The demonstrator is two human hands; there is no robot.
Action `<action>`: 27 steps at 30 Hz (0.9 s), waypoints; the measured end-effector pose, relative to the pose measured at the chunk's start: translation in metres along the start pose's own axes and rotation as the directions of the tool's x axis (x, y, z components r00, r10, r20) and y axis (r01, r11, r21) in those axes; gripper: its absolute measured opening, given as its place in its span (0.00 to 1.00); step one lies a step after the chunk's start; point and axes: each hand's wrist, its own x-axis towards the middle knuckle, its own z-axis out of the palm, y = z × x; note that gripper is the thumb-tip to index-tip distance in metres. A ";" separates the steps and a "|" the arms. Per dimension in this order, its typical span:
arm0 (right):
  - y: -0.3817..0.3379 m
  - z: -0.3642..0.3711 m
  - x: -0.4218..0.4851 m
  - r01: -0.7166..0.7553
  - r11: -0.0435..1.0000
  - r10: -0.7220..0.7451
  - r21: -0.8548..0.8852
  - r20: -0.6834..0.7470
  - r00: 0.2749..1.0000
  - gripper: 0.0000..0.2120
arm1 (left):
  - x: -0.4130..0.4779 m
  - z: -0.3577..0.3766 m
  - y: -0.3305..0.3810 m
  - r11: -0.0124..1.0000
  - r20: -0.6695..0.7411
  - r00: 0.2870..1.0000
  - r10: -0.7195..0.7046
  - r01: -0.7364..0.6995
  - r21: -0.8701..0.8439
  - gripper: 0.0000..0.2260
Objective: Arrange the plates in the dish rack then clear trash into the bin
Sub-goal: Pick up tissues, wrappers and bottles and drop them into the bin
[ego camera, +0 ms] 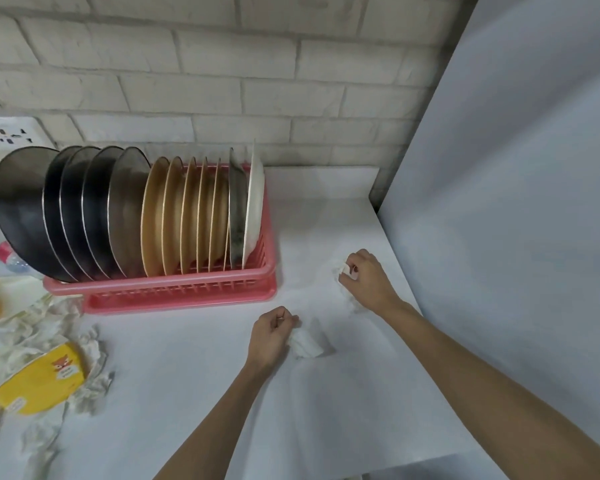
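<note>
A pink dish rack [187, 289] stands on the white counter, filled with upright plates: several steel plates [70, 213] at the left, several tan plates [184, 216] in the middle, one steel and one white plate [255, 209] at the right end. My left hand [271, 336] grips a crumpled white tissue [307, 344] lying on the counter in front of the rack. My right hand [364, 278] pinches another crumpled white tissue [342, 270] farther right, near the grey panel.
More crumpled tissues [32, 337] and a yellow packet [39, 379] lie at the counter's left. A plastic bottle with a red cap [6, 254] lies behind them. A grey panel [516, 202] walls off the right. A wall socket [9, 133] sits on the brick wall.
</note>
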 end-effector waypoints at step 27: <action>0.024 0.049 -0.110 0.031 0.994 -0.034 -0.107 -0.024 0.999 0.16 | -0.009 0.002 -0.007 0.987 0.014 0.996 0.086 -0.087 0.136 0.14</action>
